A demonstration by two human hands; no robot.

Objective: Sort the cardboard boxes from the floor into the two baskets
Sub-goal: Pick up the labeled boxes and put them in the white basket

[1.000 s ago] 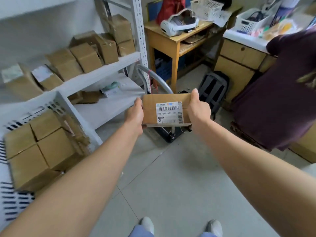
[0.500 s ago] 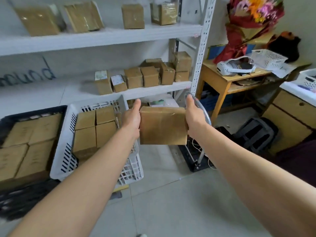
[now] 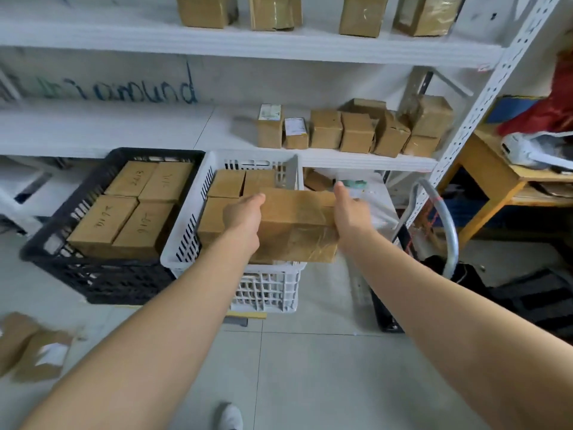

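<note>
I hold a taped brown cardboard box [image 3: 297, 225] between my left hand [image 3: 243, 214] and my right hand [image 3: 350, 212], one hand on each side. The box hangs over the right part of the white basket [image 3: 183, 243], which holds several brown boxes. To its left stands the black basket [image 3: 93, 274], filled with several boxes marked with handwritten numbers. More cardboard boxes [image 3: 28, 346] lie on the floor at the lower left, blurred.
White metal shelving [image 3: 341, 49] behind the baskets carries rows of small boxes. A hand trolley with a grey handle [image 3: 446, 218] stands to the right, beside a wooden desk [image 3: 496, 175]. My shoe [image 3: 231, 415] shows on the grey tile floor.
I have turned left toward the baskets. The box went from in front of the trolley to over the white basket, its barcode label no longer showing. Both hands kept their grip.
</note>
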